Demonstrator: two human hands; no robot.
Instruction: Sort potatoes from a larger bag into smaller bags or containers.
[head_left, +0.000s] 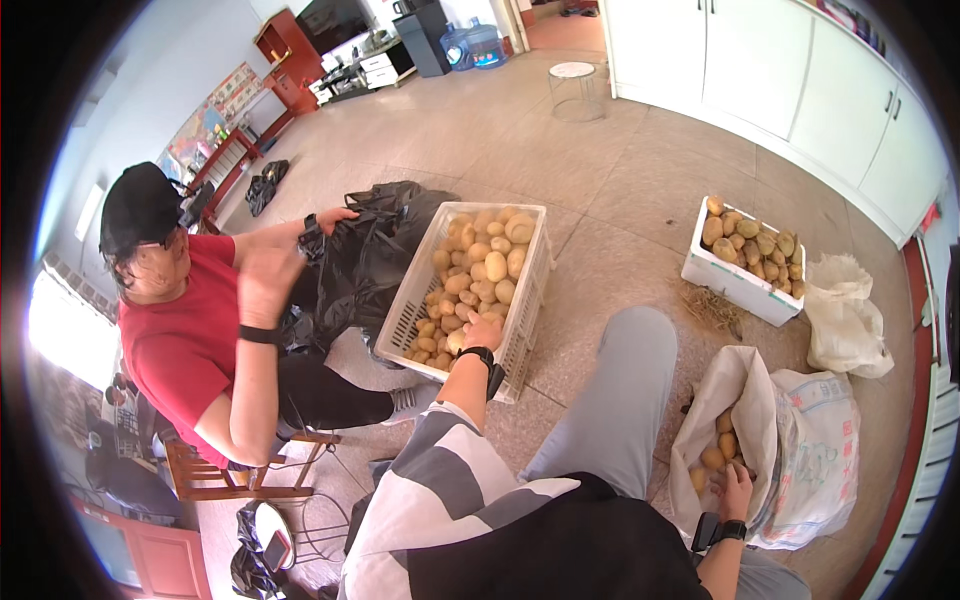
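My left hand (482, 332) reaches into a white plastic crate (541, 262) of potatoes, fingers on the potatoes (480, 270) near its right wall; whether it grips one I cannot tell. My right hand (733, 489) is at the mouth of a white woven sack (688, 442), its fingertips beside several potatoes (726, 444) inside. Whether those fingers hold a potato is not clear. Both wrists wear black bands with small devices.
A seated co-worker in a red shirt (176, 330) has one hand at a black plastic bag (375, 247) beside the crate. A white foam box (742, 300) of potatoes, a pale bag (847, 315) and a printed sack (817, 450) stand right. A round stool (571, 71) is farther off.
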